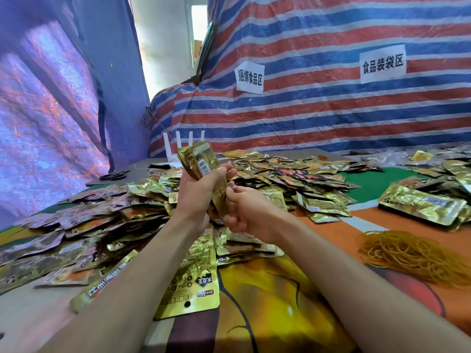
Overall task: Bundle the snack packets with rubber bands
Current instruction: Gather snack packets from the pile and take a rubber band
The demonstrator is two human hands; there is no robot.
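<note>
Two hands meet on a small stack of gold foil snack packets (201,161), held upright above the bench (318,240). The left hand (198,200) has its fingers (222,171) curled round the middle of the stack. The right hand (244,212) sits just beside it with its fingers (230,191) bent in, and appears to pinch the stack's lower edge. No band is visible on either hand or round the stack, so I judge the step to be gathering and squaring the packets before binding. The next move likely calls for the left hand to keep the slippery packets aligned while the right reaches for the tangled heap of tan rubber bands (413,253), which lies well apart to the right on the bench. Teasing one band out of that tangle with one hand could be fiddly. A wide heap of loose gold packets (280,179) spreads under and behind the hands. More packets (420,205) lie at the far right. Black scissors (114,175) rest at the far left.
</note>
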